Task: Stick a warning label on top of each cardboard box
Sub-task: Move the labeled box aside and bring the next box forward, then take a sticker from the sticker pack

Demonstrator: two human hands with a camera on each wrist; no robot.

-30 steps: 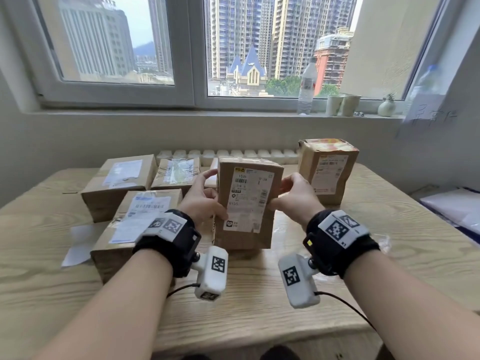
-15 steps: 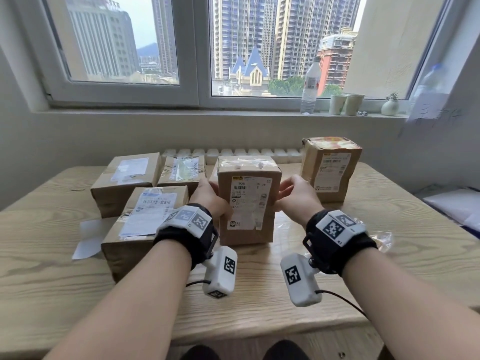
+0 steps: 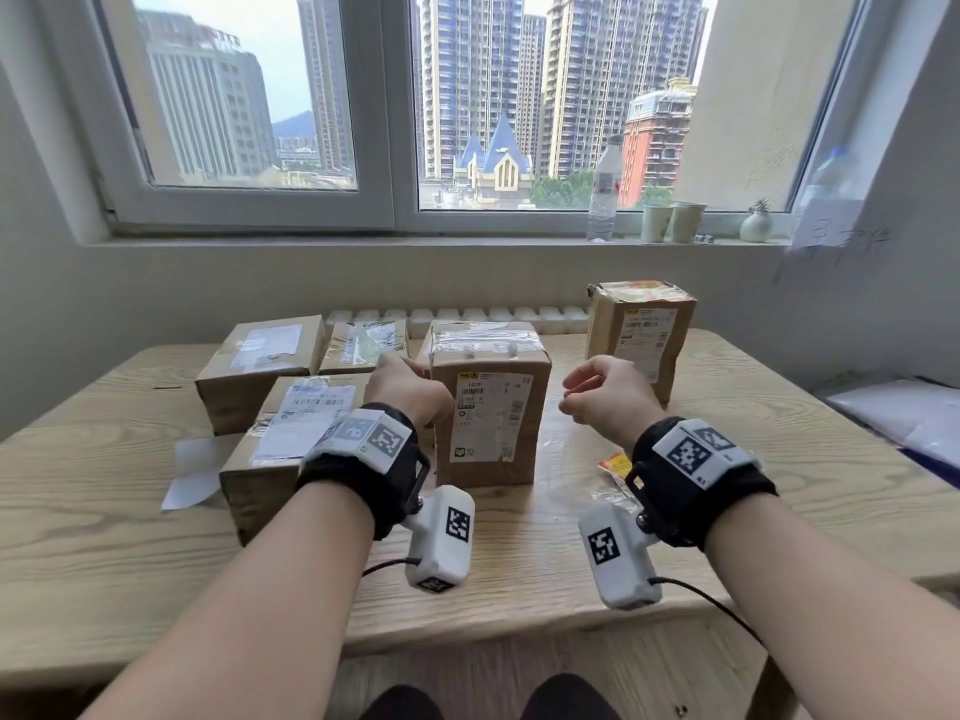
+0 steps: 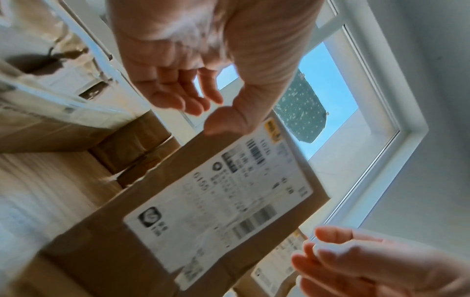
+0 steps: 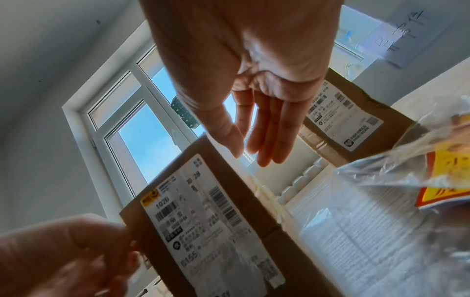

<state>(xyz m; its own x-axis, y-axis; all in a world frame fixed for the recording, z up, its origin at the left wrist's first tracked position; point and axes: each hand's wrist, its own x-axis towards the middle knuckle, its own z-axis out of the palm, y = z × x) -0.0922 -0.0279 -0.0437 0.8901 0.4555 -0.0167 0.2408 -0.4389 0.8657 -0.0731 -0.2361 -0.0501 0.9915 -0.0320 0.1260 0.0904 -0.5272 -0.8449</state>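
The right hand (image 3: 608, 394) has let go of the upright cardboard box (image 3: 491, 407), fingers relaxed and empty. The left hand (image 3: 410, 389), seemingly open, touches its side. Stiff, probably light: grip opposite sides.

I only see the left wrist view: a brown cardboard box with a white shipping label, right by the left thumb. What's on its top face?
Observer: In the head view, the top of that upright brown cardboard box shows only clear tape, no warning label.
Operator: Where are the warning labels?
Observer: Red-and-yellow stickers sit in a clear plastic bag on the wooden table, right of that box.
Operator: Does any box have one on top?
Observer: The taller brown cardboard box at the back right appears to carry a yellow-orange sticker on top.
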